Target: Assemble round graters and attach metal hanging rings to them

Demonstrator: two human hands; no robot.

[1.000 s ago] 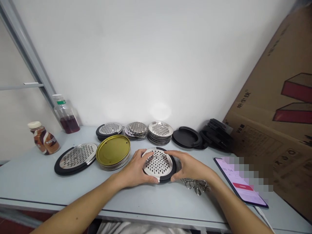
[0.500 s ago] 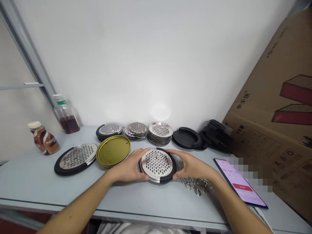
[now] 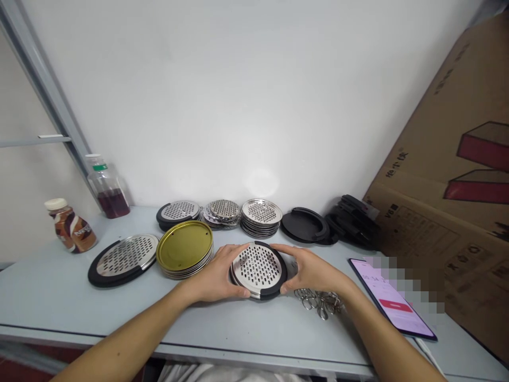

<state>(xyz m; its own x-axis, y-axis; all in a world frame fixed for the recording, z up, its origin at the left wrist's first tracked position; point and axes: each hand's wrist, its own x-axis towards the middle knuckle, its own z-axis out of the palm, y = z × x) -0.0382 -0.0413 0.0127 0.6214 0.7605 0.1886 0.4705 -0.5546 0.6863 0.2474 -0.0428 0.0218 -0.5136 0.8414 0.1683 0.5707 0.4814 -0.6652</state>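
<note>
A round metal grater (image 3: 257, 266) with a black rim along its right side lies at the front of the table, its perforated face up. My left hand (image 3: 218, 273) grips its left edge, thumb at the front and fingers behind. On the opposite side my right hand (image 3: 308, 269) is closed round the black rim. Just left of my left hand stands a stack of gold-faced round lids (image 3: 185, 246). Several metal rings and clips (image 3: 320, 302) lie under and beside my right wrist. Another black-rimmed grater (image 3: 125, 260) rests further left.
Along the wall are graters (image 3: 178, 211), metal grater discs (image 3: 223, 209), a stack of discs (image 3: 261, 215) and black plastic rims (image 3: 304, 225). A phone (image 3: 392, 297) and cardboard box (image 3: 445, 175) stand right. Two bottles, one a Nescafé bottle (image 3: 73, 228), stand left.
My left hand has shifted slightly right along the grater's edge, its thumb now further over the front. The right hand and the grater have barely moved.
</note>
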